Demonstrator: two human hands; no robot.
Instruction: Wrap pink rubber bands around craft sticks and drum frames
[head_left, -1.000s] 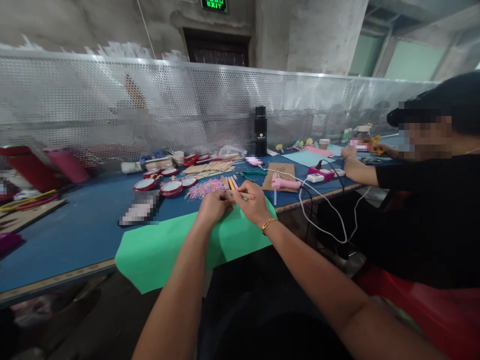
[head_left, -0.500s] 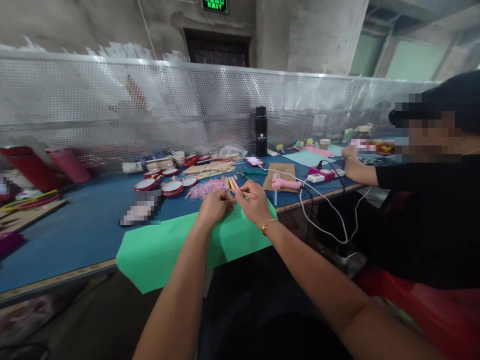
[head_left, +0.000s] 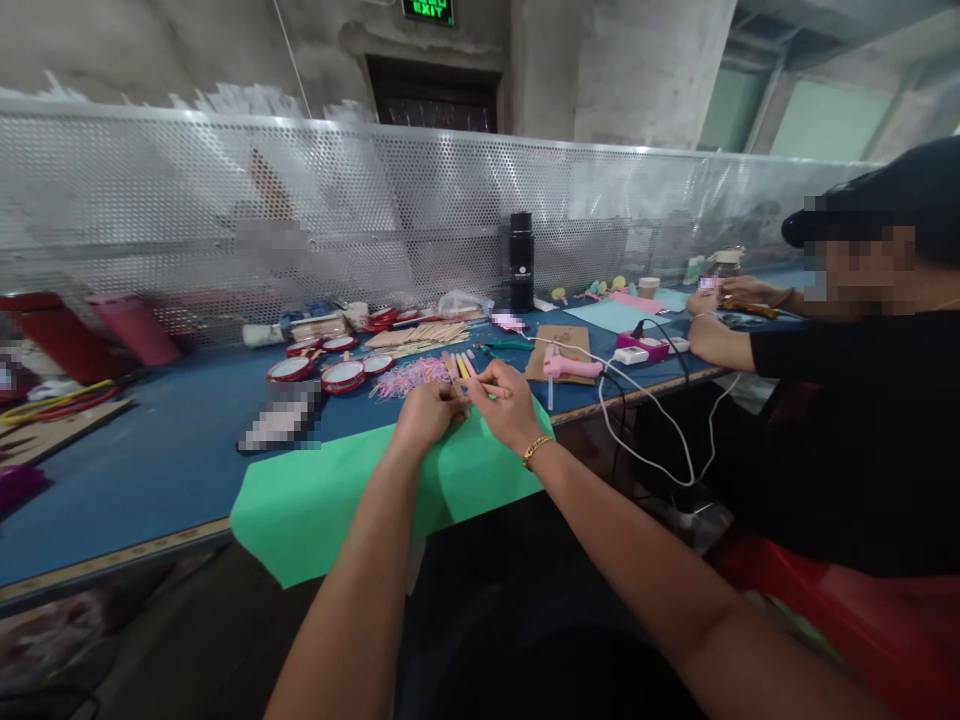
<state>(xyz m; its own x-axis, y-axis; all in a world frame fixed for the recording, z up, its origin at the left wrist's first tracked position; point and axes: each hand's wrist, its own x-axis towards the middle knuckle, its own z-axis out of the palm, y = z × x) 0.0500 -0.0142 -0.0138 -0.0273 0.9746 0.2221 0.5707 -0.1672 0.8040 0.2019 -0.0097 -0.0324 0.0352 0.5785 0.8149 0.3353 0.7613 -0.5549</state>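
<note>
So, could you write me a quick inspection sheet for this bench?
Surface: blue table, with a green sheet overhanging its front edge.
Job's things: pink rod, coloured rods beyond it.
Clutter: strands, drums, wooden sticks, flask, glue gun.
Grips: right grip holds the pink rod; left grip is bent, its hold unclear.
Cables: white cable loops below the front edge.
Surroundings: mesh panel behind, co-worker at right.

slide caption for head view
Right hand holds a pen-like stick beside the left hand, over a green sheet at a blue table.
</note>
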